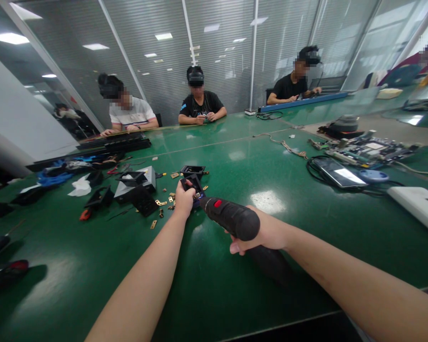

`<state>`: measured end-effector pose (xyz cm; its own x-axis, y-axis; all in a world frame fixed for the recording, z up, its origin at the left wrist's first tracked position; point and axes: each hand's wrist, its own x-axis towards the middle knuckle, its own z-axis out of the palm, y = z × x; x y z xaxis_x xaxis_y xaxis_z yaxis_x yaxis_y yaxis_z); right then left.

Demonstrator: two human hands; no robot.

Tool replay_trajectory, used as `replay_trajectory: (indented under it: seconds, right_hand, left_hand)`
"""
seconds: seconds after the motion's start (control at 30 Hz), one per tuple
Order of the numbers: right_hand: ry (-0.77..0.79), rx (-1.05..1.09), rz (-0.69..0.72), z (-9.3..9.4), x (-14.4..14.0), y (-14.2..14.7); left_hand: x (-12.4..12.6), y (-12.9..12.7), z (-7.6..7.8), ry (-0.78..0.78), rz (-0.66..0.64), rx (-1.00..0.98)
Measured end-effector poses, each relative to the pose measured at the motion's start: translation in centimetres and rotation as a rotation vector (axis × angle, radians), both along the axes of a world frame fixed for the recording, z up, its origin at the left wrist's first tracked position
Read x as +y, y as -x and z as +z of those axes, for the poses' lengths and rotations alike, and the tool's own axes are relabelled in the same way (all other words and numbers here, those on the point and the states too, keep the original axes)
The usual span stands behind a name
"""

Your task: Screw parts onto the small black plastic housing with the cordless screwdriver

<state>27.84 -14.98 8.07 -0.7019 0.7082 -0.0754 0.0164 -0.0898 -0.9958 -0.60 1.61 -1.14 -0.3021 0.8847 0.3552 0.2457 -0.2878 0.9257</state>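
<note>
The electric screwdriver is what we hold in our right hand: a stubby black tool with a textured, rounded body and a red switch on its top side. We can read no brand or lettering on it, nor anywhere else on the bench. Our right grip is wrapped firmly around the rear of the body, fingers curled underneath. The tool lies nearly level above the green bench, near its middle and close in front of us, its nose pointing away toward the small black part that our left hand pinches. That left grip is narrow, thumb and fingers closed on the part, which sits against the bench surface; the tool's tip meets it, though we cannot tell exactly where the bit touches.

Just beyond the part lies a black open frame. To the left, small brass plates are scattered near a black keypad-like piece and a grey box. Well apart to the right lie a phone ringed by black cable and a circuit board. Three people sit along the far side, hands on the bench.
</note>
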Motion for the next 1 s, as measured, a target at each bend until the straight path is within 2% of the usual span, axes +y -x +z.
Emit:
replay_trajectory:
  seconds: [0.13, 0.53, 1.0]
  right_hand:
    - [-0.014, -0.004, 0.0, -0.12, 0.03, -0.03]
    - [-0.007, -0.021, -0.007, -0.02, -0.03, 0.07]
    - [-0.031, -0.015, 0.0, -0.13, -0.01, -0.07]
  left_hand:
    - [-0.15, -0.1, 0.2, 0.044, -0.031, -0.061]
    - [-0.55, -0.49, 0.95, 0.011, -0.017, -0.106]
    - [-0.54, -0.37, 0.64, 0.051, -0.052, -0.149]
